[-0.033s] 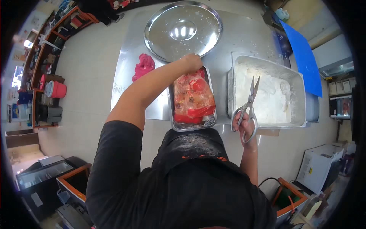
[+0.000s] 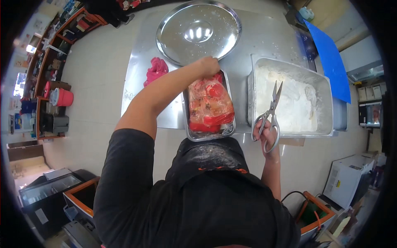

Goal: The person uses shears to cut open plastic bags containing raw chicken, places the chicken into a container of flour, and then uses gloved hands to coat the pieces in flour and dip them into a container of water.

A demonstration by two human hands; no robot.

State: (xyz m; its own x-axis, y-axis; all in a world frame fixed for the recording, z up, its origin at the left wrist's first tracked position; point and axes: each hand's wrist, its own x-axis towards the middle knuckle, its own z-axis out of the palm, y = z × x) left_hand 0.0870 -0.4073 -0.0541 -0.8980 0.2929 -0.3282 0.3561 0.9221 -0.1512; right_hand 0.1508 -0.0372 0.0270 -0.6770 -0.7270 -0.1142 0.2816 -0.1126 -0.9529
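A clear plastic bag with red print (image 2: 211,103) lies in a shallow metal tray (image 2: 233,129) at the table's near edge. Its contents look orange and pale, and I cannot make out their kind. My left hand (image 2: 210,66) is closed in a fist at the bag's far end and seems to grip its top; the fingertips are hidden. Metal scissors (image 2: 273,110) are in my right hand (image 2: 268,135), fingers through the handles. Their blades point away from me, slightly apart, over the near left part of a deep metal pan (image 2: 332,105) of white powder (image 2: 295,107).
A large round metal lid (image 2: 173,41) rests on the steel table (image 2: 264,35) beyond the tray. Left of my forearm lies a crumpled pink cloth (image 2: 156,71). A blue board (image 2: 328,58) stands past the pan. Farther left is a pink bucket (image 2: 64,97).
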